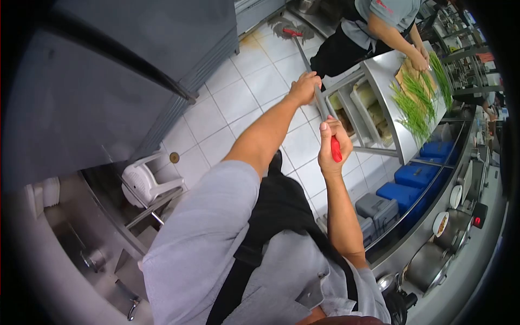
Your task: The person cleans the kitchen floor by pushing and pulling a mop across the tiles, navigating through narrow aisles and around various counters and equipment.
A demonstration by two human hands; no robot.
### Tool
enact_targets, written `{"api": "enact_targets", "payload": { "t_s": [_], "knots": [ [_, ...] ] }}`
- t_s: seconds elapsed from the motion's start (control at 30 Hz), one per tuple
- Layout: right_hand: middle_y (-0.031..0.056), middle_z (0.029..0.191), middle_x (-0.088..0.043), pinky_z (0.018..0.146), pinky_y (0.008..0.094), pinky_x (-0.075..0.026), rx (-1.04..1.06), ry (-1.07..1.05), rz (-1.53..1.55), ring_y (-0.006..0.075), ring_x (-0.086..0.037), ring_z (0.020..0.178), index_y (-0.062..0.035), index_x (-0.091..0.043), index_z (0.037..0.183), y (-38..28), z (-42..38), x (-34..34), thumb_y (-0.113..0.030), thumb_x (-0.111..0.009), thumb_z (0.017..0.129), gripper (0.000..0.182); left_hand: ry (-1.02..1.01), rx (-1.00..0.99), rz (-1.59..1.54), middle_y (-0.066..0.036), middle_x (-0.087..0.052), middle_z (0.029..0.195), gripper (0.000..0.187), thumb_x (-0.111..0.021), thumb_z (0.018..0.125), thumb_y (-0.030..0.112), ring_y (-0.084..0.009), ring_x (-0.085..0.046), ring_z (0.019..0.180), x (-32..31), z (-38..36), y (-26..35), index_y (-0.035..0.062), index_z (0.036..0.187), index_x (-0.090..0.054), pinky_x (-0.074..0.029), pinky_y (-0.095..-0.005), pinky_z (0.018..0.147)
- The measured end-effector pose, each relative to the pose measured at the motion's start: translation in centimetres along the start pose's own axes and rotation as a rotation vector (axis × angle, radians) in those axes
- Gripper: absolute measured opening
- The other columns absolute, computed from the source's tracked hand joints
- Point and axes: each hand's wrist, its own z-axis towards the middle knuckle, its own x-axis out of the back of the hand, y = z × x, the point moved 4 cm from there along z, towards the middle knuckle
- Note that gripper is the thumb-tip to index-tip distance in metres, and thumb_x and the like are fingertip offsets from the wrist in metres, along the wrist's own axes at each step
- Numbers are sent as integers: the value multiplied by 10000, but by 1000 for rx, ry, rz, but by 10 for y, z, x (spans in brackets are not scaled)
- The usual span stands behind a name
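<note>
A mop with a grey handle (320,103) runs away from me, its red-centred grey mop head (283,29) flat on the white tiled floor (238,103). My left hand (306,88) is closed round the handle partway along. Nearer my body, my right hand (333,145) grips the top end, where a red tip (336,149) sticks out below the fist. Just right of my hands is an open drawer (355,103) with food containers in it. My left fingers are partly hidden by the back of the hand.
A co-worker (387,27) in a grey shirt handles long green stalks (414,105) on the steel counter (382,70). Blue bins (417,173) stand below the right counter. A white plastic chair (143,181) and a large grey cabinet (97,97) are on the left.
</note>
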Motion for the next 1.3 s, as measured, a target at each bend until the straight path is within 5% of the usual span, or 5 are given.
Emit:
{"api": "enact_targets", "payload": {
  "t_s": [0.2, 0.57, 0.73, 0.9, 1.3],
  "knots": [
    [74, 689, -555, 882, 483, -478, -13, -32, 51, 201, -545, 680, -20, -518, 687, -141, -68, 60, -53, -599, 898, 228, -148, 8, 188, -105, -539, 1295, 231, -723, 763, 130, -373, -405, 1314, 14, -67, 23, 196, 935, -584, -486, -564, 895],
    [-50, 516, -383, 434, 245, -362, 485, -226, 545, 79, -385, 406, -139, -376, 653, -415, -94, 125, -475, -476, 996, 490, -108, -339, -409, -152, -477, 524, 462, -661, 885, 213, -364, -502, 536, 94, -301, 211, 45, 522, -429, -422, -432, 546],
    [17, 555, -473, 442, 284, -330, 426, 353, -182, 134, -427, 450, -72, -455, 630, -325, -191, 139, -261, -567, 907, 353, -134, -460, -368, -147, -502, 562, 340, -632, 872, 160, -351, -517, 547, 82, -249, 148, 39, 585, -494, -433, -443, 570],
    [73, 637, -525, 515, 298, -394, 127, 116, -47, 184, -473, 515, 12, -539, 718, -226, -153, 15, -126, -584, 875, 213, 1, -375, 23, -131, -609, 813, 276, -705, 844, 322, -342, -590, 878, 39, -163, 0, 83, 769, -590, -465, -483, 751],
    [-41, 437, -470, 369, 195, -338, 521, -63, 522, 63, -408, 337, -134, -439, 543, -361, -133, 105, -196, -617, 861, 370, 99, -370, -303, -133, -485, 546, 412, -634, 874, 188, -344, -506, 568, 85, -275, 185, 48, 539, -439, -400, -464, 585]
  ]
}}
